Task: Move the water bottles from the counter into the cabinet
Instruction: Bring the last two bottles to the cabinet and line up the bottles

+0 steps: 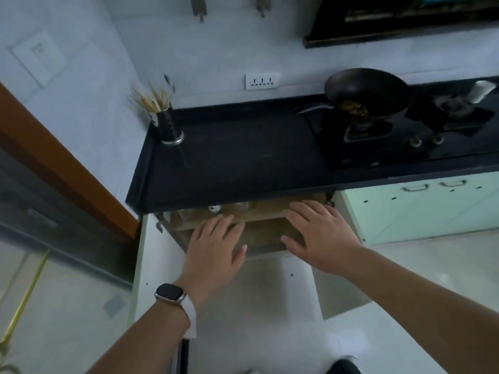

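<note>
Under the black counter (pixel 237 163) the cabinet (pixel 259 220) stands open, showing a wooden shelf. On the left part of that shelf I make out clear water bottles (pixel 216 209), blurred and half hidden by the counter's edge. My left hand (pixel 216 247), with a watch on the wrist, hovers with spread fingers in front of the shelf just below the bottles. Further right, my right hand (pixel 321 233) reaches toward the shelf's right part with fingers straight. Neither hand holds anything. I see no bottle on the counter top.
The two cabinet doors (pixel 151 265) (pixel 337 292) swing out on either side of my arms. A chopstick holder (pixel 168 125) stands at the counter's back left. A wok (pixel 367 93) sits on the stove (pixel 405 136) at right. Mint cabinet fronts (pixel 421 211) lie to the right.
</note>
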### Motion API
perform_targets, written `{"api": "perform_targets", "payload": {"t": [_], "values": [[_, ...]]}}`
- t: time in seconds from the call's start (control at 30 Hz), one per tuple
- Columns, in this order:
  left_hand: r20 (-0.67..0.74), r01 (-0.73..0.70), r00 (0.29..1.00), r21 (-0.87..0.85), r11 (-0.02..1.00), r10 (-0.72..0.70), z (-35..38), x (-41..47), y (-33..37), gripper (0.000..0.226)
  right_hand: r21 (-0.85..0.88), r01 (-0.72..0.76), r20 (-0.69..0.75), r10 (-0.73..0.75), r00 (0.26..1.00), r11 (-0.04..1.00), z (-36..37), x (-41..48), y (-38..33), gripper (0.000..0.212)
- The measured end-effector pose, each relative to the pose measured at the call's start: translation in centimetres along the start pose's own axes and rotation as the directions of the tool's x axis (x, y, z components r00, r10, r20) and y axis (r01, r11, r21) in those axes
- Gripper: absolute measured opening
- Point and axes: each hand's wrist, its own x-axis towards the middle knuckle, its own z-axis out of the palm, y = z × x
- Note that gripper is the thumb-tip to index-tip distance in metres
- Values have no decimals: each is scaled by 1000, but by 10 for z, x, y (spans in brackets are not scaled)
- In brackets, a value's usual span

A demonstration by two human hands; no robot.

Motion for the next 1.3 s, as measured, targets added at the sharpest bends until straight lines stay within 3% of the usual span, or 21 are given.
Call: {"api": "perform_targets", "payload": {"t": [0.3,0.7,0.97,1.3], "values": [[-121,-166,979,5,986,166,-25,78,132,49,-10,-91,-158,88,983,996,-42,-69,113,61],[-158,-391,908,12,921,387,-17,209,387,51,14,-282,-315,272,909,959,-82,-208,358,60],[-220,-597,785,-22,802,579,3,266,536,48,23,-489,-361,463,809,872,-82,-317,465,58],[-279,-798,593,-74,599,755,23,317,671,47,62,-717,-371,683,629,695,-80,-401,532,60]]}}
